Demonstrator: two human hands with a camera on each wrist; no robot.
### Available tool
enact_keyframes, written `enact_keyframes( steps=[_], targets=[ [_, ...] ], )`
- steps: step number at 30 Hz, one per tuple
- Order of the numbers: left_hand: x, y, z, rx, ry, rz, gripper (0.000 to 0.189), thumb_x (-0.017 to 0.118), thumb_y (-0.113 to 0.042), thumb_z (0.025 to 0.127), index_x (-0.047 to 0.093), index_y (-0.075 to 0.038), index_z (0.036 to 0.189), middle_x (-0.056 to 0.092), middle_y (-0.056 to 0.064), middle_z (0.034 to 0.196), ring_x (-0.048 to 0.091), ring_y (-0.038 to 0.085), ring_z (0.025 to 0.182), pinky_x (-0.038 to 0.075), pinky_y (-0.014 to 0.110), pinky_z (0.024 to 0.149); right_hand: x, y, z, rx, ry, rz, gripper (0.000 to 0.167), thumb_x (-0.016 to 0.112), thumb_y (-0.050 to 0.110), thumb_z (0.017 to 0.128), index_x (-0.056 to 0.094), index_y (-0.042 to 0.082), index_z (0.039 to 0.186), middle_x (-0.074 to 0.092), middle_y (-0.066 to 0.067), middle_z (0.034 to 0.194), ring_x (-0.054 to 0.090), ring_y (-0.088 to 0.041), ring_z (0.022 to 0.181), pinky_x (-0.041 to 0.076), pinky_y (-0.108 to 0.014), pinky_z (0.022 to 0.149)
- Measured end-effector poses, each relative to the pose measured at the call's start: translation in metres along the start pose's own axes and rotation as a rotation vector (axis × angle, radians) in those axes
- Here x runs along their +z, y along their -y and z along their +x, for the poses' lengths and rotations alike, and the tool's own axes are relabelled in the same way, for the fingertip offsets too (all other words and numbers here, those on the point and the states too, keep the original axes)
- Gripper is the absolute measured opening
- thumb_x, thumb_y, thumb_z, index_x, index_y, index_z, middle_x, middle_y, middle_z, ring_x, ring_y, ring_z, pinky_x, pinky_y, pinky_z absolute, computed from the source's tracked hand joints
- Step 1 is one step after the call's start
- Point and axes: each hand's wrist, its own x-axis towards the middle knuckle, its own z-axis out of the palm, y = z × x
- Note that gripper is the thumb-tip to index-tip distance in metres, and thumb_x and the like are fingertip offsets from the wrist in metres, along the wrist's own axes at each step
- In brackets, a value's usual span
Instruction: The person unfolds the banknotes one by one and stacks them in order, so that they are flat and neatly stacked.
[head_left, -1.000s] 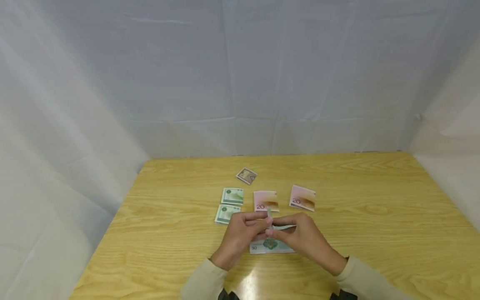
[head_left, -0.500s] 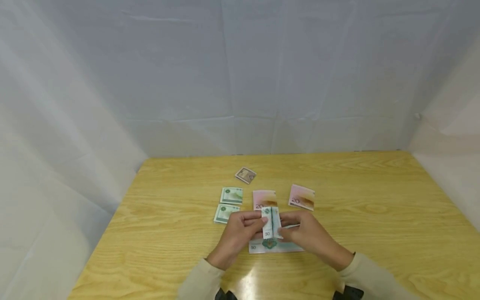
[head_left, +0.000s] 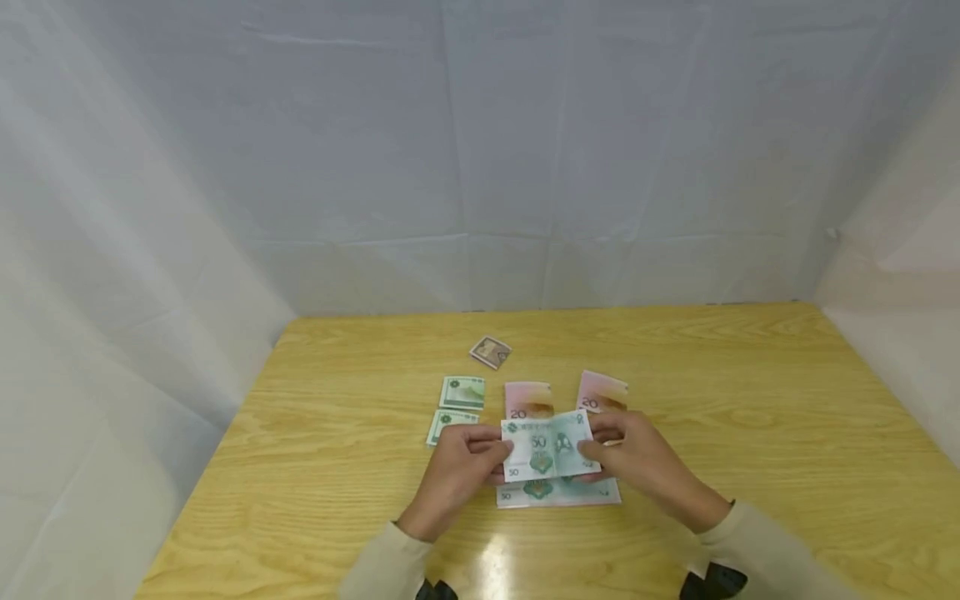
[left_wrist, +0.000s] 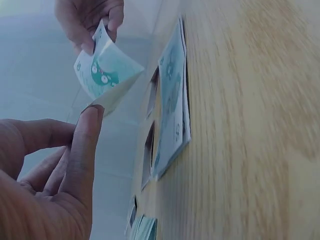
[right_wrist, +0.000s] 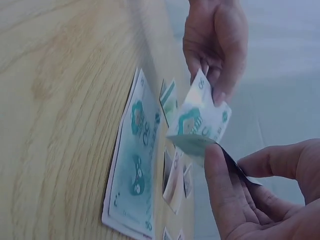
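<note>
Between my two hands a green 50 banknote (head_left: pixel 546 450) is spread out, with a crease down its middle. My left hand (head_left: pixel 461 467) pinches its left end between thumb and fingers. At the right end my right hand (head_left: pixel 637 458) pinches it the same way. In both wrist views the note bends along the crease and is held above the table. Just below it lies a flat stack of 50 banknotes (head_left: pixel 558 493), partly covered by the held note in the head view; the left wrist view shows more than one layer in the stack (left_wrist: pixel 172 100).
Beyond the hands lie two folded pink 20 notes (head_left: pixel 528 398), the right one partly behind my right hand. Two folded green notes (head_left: pixel 462 392) lie to the left, and a small folded brown note (head_left: pixel 491 352) farther back. White sheeting (head_left: pixel 480 167) surrounds the wooden table (head_left: pixel 300 483).
The 50 banknote was folded narrow between my fingertips and now lies spread open between my hands. My hands have moved apart, left and right. The notes on the table stayed put.
</note>
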Motion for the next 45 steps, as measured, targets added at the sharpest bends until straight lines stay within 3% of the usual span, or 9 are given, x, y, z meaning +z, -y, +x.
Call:
enact_keyframes(
  steps=[11,20,26,31,38,45],
  targets=[
    [-0.011,0.004,-0.002,-0.025,0.019,0.049,0.03,0.065,-0.002,0.096,0.062,0.017,0.12,0.073,0.021,0.096,0.074,0.025,0.08,0.065,0.038,0.074,-0.013,-0.011,0.005,0.073,-0.019,-0.062,0.02,0.069,-0.001,0.091,0.065,-0.012,0.108,0.061,-0.017,0.092,0.068,-0.024,0.08,0.066,-0.038,0.068],
    [-0.017,0.011,0.001,-0.056,0.04,0.053,0.029,0.066,0.001,0.095,0.061,0.018,0.117,0.072,0.018,0.092,0.073,0.021,0.076,0.065,0.032,0.072,-0.023,-0.019,0.006,0.037,0.077,-0.049,0.016,0.071,0.004,0.092,0.065,-0.009,0.098,0.067,-0.012,0.081,0.069,-0.024,0.076,0.066,-0.041,0.07],
    [-0.02,0.014,0.003,-0.106,0.049,0.037,0.03,0.067,0.001,0.095,0.058,0.018,0.118,0.069,0.021,0.097,0.072,0.019,0.075,0.065,0.032,0.074,-0.024,-0.024,0.008,0.076,0.073,-0.037,0.016,0.073,0.003,0.091,0.065,-0.009,0.099,0.064,-0.014,0.083,0.069,-0.024,0.076,0.066,-0.04,0.072],
    [-0.019,0.016,0.004,-0.1,0.061,0.058,0.029,0.069,0.003,0.092,0.059,0.018,0.114,0.07,0.021,0.094,0.071,0.02,0.073,0.065,0.033,0.072,-0.025,-0.031,0.009,0.085,0.068,-0.091,0.015,0.075,0.006,0.09,0.064,-0.005,0.09,0.064,-0.013,0.082,0.068,-0.023,0.071,0.066,-0.039,0.066],
    [-0.017,0.017,0.008,-0.092,0.069,0.236,0.022,0.075,-0.001,0.088,0.068,0.013,0.104,0.072,0.014,0.084,0.071,0.019,0.068,0.065,0.031,0.065,-0.025,-0.041,0.012,0.088,0.054,-0.201,0.017,0.079,0.007,0.087,0.064,-0.002,0.085,0.065,-0.011,0.072,0.066,-0.019,0.059,0.064,-0.036,0.055],
    [-0.011,0.018,0.012,-0.091,0.033,0.399,0.013,0.081,-0.003,0.084,0.072,0.005,0.088,0.069,0.009,0.075,0.068,0.016,0.061,0.064,0.027,0.059,-0.024,-0.046,0.012,0.013,0.082,-0.246,0.019,0.08,0.006,0.086,0.062,-0.003,0.083,0.064,-0.008,0.062,0.063,-0.016,0.053,0.061,-0.033,0.048]
  ],
)
